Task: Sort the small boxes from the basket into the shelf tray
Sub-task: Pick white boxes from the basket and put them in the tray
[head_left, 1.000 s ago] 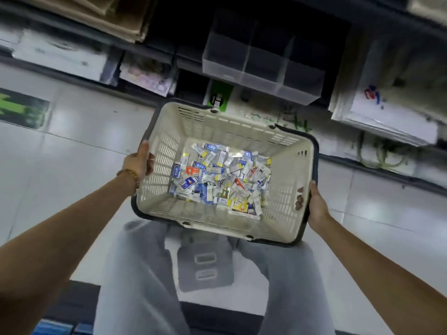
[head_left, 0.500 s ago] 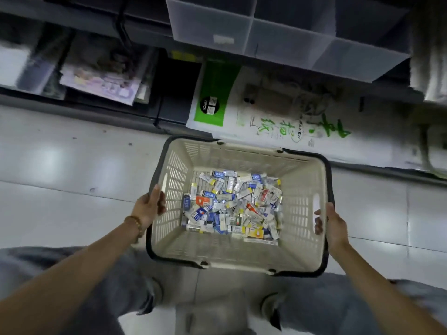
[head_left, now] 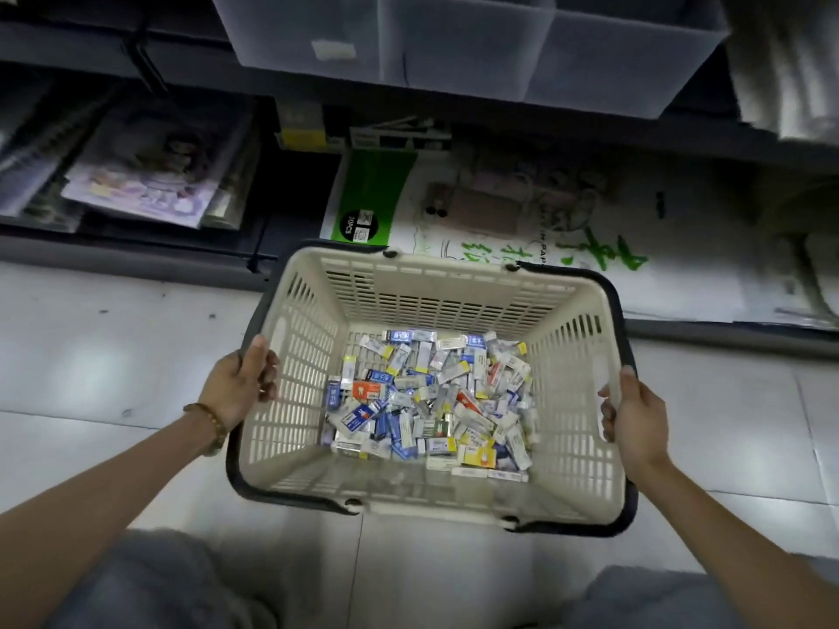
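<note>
A cream plastic basket (head_left: 454, 292) with dark handles sits low over the tiled floor, in front of the shelves. Its bottom is covered with several small boxes (head_left: 431, 401), mostly white, blue and yellow, one orange. My left hand (head_left: 238, 385) grips the basket's left rim, thumb on top. My right hand (head_left: 635, 419) grips the right rim. Above, on a shelf at the top of the view, stands a translucent grey shelf tray (head_left: 463, 43) split into compartments; its insides are hidden from here.
Dark shelving runs across the back. A stack of printed paper packs (head_left: 140, 183) lies on the lower left shelf. A green and white paper pack (head_left: 567, 247) lies behind the basket. My grey trouser knees (head_left: 150, 583) fill the bottom corners.
The view has closed in on the shelves and the basket has come lower toward the floor. Both hands keep the same hold on its rims.
</note>
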